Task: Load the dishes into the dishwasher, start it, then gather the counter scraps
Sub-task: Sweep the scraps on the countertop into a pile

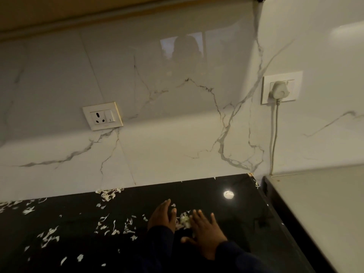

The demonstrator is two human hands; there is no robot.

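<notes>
Between the two hands, near the middle of the counter, lay a small heap of pale scraps (184, 220); the left hand (162, 217) stood on edge just left of it, fingers straight and together, touching the heap's left side; the right hand (206, 228) lay flat and spread just right of it, fingertips (197, 213) at the heap's edge; neither hand grasped anything, both unclenched. Dark sleeves (236, 255) covered both wrists. More loose scraps (116, 227) were strewn over the glossy black counter (226, 217) to the left, and a clump (107, 194) sat along the far edge where the counter met the white marble-veined wall (167, 144); the counter's right part was nearly bare but for a round light reflection (228, 194). A socket plate (102, 116) sat on the wall at left; a white plug (278, 89) with a cord hanging down sat in a second plate at right. Beyond the counter's right edge rose a pale flat surface (325, 213), closing that side.
</notes>
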